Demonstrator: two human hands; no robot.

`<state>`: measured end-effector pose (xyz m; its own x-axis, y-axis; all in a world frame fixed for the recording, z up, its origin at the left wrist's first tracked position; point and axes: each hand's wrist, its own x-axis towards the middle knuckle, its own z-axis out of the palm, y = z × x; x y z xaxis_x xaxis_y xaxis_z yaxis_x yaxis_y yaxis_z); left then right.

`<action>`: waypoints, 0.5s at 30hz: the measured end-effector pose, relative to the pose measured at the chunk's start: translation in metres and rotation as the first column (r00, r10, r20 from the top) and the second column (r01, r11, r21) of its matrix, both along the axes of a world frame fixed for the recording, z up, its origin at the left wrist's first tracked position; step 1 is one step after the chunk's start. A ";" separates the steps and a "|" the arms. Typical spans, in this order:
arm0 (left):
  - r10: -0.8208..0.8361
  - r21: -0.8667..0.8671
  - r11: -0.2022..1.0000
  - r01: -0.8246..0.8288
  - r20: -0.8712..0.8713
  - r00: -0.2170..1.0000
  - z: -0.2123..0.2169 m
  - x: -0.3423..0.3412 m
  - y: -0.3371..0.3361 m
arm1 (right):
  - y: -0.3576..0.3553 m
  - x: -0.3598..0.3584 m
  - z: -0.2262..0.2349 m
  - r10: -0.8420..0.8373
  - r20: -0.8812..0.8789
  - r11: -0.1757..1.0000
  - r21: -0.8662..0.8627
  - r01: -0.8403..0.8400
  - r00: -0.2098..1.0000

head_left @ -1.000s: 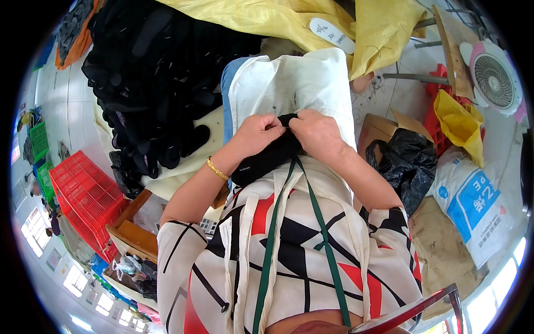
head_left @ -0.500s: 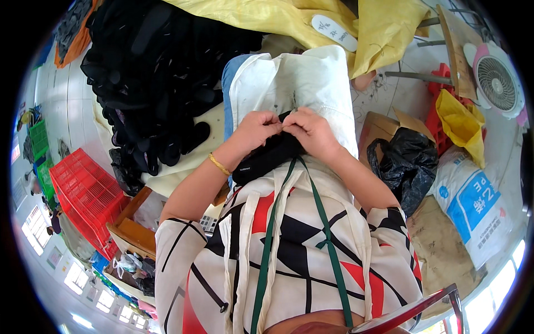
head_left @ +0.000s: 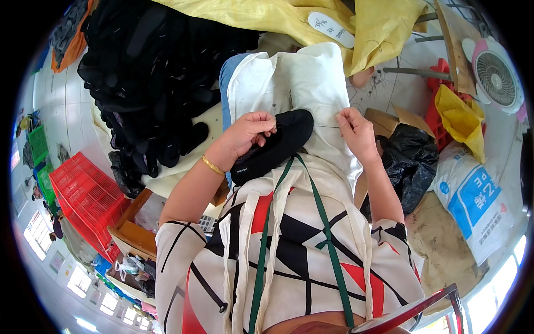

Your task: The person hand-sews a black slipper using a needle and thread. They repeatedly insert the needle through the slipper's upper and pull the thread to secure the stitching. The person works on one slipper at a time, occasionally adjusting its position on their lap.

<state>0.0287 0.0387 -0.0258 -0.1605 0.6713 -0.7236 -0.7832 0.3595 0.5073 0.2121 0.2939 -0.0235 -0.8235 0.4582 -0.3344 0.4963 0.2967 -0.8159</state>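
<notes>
A black fabric slipper (head_left: 281, 143) lies across my lap on a white apron (head_left: 320, 67), its rounded toe pointing up and to the right. My left hand (head_left: 248, 132) is closed on the slipper's upper edge, thumb and forefinger pinched together there. Off to the right of the toe, my right hand (head_left: 356, 132) is held in a pinch, apart from the slipper. Whatever sits between those fingertips is too fine to make out.
A heap of black slippers (head_left: 150, 72) rises at the far left. Beyond my knees, a white insole (head_left: 331, 29) rests on yellow sacking (head_left: 267, 15). At left stands a red crate (head_left: 92, 203); at right are a black plastic bag (head_left: 406, 158), a white sack (head_left: 473, 206) and a fan (head_left: 497, 78).
My right hand has drawn away from the slipper toward the right, still pinched. My left hand stays at the slipper, whose toe is now uncovered.
</notes>
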 end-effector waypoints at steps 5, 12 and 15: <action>-0.142 -0.034 0.971 0.237 -0.878 0.457 0.011 0.007 0.012 | 0.000 -0.001 0.007 -0.079 0.024 0.980 -0.184 0.082 0.997; -0.096 -0.052 0.995 0.091 -0.808 0.581 -0.008 0.019 0.019 | 0.004 -0.006 0.039 -0.277 -0.013 0.829 -0.509 0.232 0.961; -0.201 -0.155 0.979 0.129 -0.809 0.552 0.003 0.022 0.026 | -0.002 0.001 0.066 -0.256 -0.195 0.760 -0.646 0.073 0.947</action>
<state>0.0509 0.0650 -0.0231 -0.5979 0.7035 -0.3841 0.0326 0.5001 0.8653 0.2130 0.2920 0.0423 -0.8511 0.3596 -0.3825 0.2358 -0.3890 -0.8905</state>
